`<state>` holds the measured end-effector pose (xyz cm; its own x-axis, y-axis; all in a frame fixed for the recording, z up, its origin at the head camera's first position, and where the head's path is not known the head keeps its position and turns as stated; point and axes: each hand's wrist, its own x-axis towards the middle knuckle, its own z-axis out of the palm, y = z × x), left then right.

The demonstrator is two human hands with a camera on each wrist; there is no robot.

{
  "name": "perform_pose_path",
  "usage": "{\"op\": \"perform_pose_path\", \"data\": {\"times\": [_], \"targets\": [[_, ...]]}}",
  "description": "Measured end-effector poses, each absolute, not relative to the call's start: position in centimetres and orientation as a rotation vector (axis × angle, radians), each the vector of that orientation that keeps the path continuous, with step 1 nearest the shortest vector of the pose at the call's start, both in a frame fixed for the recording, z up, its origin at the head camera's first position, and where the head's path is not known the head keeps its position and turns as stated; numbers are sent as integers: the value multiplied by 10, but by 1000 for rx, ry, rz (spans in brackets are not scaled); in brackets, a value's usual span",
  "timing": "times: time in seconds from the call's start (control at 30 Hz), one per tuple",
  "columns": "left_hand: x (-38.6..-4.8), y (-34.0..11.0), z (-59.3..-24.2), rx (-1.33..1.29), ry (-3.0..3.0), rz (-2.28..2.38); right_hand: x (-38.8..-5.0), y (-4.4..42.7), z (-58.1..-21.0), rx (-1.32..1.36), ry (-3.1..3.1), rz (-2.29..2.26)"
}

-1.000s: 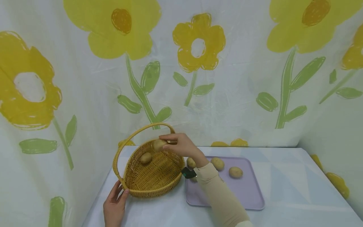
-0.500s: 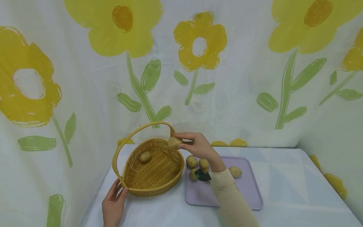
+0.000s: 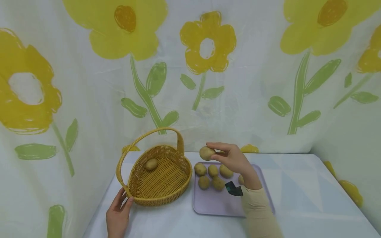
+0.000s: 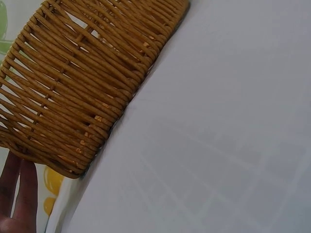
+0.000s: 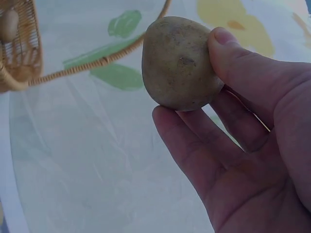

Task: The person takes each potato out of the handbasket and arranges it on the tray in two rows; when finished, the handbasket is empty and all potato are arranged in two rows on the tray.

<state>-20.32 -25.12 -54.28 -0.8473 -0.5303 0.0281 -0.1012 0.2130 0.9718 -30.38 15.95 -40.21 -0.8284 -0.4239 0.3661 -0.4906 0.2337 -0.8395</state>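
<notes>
In the head view my right hand (image 3: 233,158) pinches a potato (image 3: 206,153) between thumb and fingertips, above the back edge of a purple tray (image 3: 214,205). The right wrist view shows this potato (image 5: 180,63) close up, with a dark mark on its skin. My left hand (image 3: 117,214) holds the near left rim of a wicker basket (image 3: 160,201), at the foot of its tall handle. One potato (image 3: 151,164) lies inside the basket, towards the back left. In the left wrist view, fingers (image 4: 25,194) touch the basket's woven side (image 4: 82,82).
Several potatoes (image 3: 218,183) lie on the tray's back half, one partly hidden behind the right wrist. Basket and tray stand side by side on a pale table (image 3: 300,195). Behind them hangs a flower-print curtain (image 3: 250,86).
My right hand has carried the potato rightward, from over the basket to above the tray's back edge. The left hand stays at the basket's rim, and the potato inside lies where it was.
</notes>
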Motion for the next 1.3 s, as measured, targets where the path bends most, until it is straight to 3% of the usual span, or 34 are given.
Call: {"op": "perform_pose_path", "data": {"times": [0.7,1.3], "targets": [[-204,-249,-541,619,-2127,-1679,-257,227,-428,815,-2375,1608],[-203,-248,-540,591,-2097,-1683,-242,237,-463,628,-2485,1626]]}}
